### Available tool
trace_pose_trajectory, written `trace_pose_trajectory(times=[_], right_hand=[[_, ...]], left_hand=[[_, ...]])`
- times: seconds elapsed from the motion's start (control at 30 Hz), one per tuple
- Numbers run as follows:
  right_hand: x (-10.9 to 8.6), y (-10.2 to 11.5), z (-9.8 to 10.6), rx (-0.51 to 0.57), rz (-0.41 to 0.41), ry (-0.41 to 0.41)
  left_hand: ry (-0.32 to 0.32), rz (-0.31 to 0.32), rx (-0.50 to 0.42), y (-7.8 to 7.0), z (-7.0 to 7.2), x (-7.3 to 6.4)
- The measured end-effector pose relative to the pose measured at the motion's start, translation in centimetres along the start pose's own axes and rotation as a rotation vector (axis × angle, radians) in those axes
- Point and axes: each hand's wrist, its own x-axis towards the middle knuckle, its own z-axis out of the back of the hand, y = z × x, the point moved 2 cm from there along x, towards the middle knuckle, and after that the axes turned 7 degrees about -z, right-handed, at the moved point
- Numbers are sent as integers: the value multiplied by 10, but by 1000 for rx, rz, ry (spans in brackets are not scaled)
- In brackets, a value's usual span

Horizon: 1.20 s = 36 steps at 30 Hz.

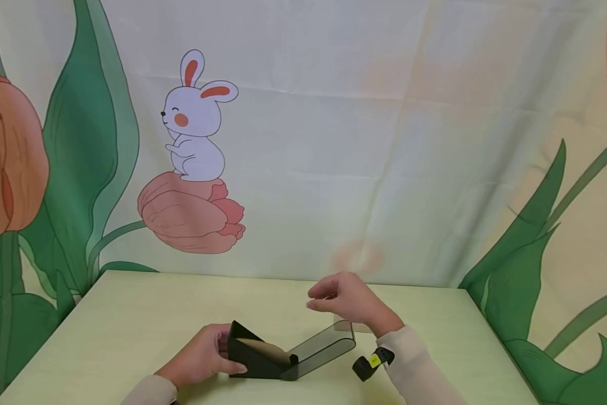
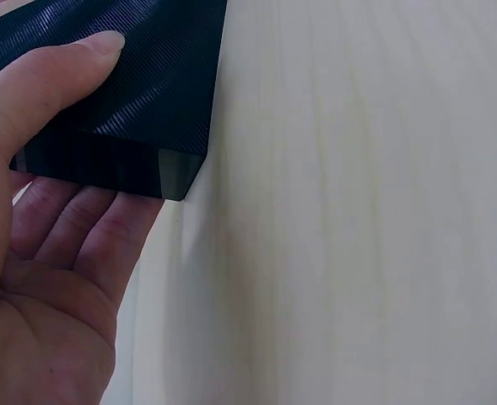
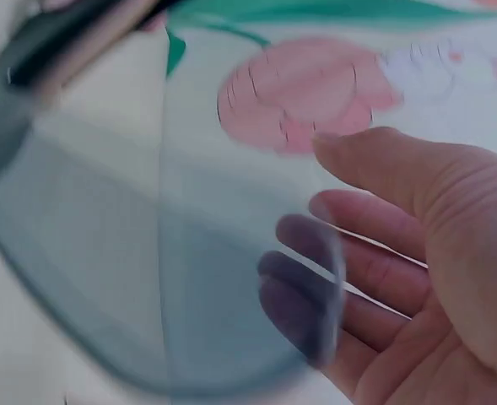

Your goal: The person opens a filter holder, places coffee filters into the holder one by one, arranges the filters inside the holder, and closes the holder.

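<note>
My left hand (image 1: 207,354) grips the left end of a ribbed black box (image 1: 260,363), low over the table. In the left wrist view the thumb lies across the ribbed face (image 2: 147,76), and the fingers are on the opposite side. A tan surface (image 1: 265,350) shows inside the box. From its right end a smoky see-through lid (image 1: 323,349) with rounded corners swings out, tilted upward. Just above the lid's far end is my right hand (image 1: 354,301), fingers loosely bent and holding nothing. Through the lid (image 3: 223,261), the right wrist view shows some of those fingertips.
A pale wooden table (image 1: 181,298) lies under both hands. Behind it hangs a cloth backdrop (image 1: 303,169) printed with a rabbit and tulips. A black wrist camera with a yellow label (image 1: 374,361) sits on the right wrist, near the lid.
</note>
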Motion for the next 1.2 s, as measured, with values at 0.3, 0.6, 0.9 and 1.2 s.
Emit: trace_pose_trajectory(times=[0.3,0.6,0.9,1.2], right_hand=[[17,-64,17,1,-195,-210],[30,-112,6,-61,-317,-260],[34,-136,1,-100,-448,-221],[40,-153,-2,-155,-491,-233]], left_hand=[[1,-3,-13,1,0,0],[0,-9,-17,1,-1,0],[1,-10,-13,-2,0,-1],[1,-18,-7,0,0,0]])
